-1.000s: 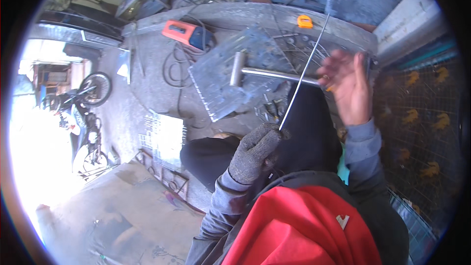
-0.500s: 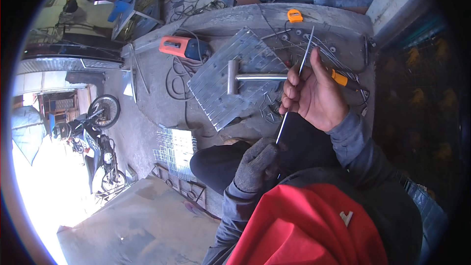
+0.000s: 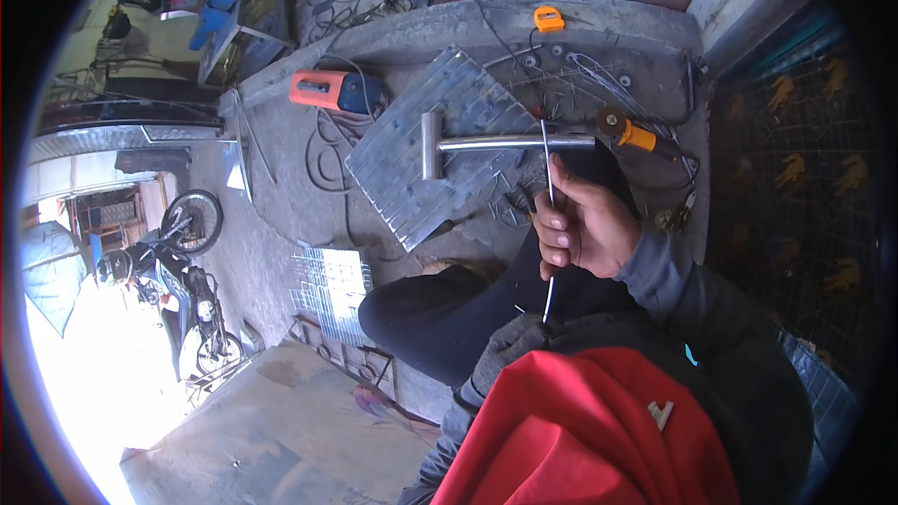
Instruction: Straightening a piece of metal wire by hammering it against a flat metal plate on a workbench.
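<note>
**Plainly, one thin rod in my right hand**

My two hands are apart. The bare right one is clamped around the single metal rod, fingers curled and thumb lying along it, above my lap. The rod's far tip crosses in front of one T-shaped metal tool; its near end reaches down by my one gloved left hand. That glove is dark and half hidden behind the red cloth, so I can't tell whether its fingers grip the rod.

Beyond my knees I count one slatted metal panel behind the tool, one orange-and-black grinder to the right, one orange tape measure farther off, and one orange-and-blue machine with its cable coiled beside it. To my left are one piece of wire mesh, one broad sheet and one motorcycle, both wheels showing.
</note>
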A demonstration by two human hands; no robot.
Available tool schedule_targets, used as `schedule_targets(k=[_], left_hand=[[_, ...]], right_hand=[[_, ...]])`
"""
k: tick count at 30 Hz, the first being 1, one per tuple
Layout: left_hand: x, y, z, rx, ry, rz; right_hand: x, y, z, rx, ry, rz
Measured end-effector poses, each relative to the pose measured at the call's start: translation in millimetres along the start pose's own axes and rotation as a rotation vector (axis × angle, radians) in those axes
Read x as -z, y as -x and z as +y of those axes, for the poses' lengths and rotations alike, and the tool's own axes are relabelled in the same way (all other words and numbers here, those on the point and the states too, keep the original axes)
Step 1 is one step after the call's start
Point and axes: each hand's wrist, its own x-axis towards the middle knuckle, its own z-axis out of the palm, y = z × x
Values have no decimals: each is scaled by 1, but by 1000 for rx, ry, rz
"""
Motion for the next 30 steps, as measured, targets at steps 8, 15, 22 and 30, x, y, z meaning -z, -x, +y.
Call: schedule_targets(k=[8, 15, 22, 30], left_hand=[[-6, 5, -8, -7, 69, 189], [-10, -16, 15, 45, -76, 143], [-23, -24, -8, 37, -192, 127], [-21, -36, -54, -180, -502, 142]], right_hand=[[-11, 9, 0, 105, 123, 317], [-13, 16, -14, 423, 72, 495], [20, 28, -7, 359, 126, 678], [60, 37, 0, 168, 343, 829]])
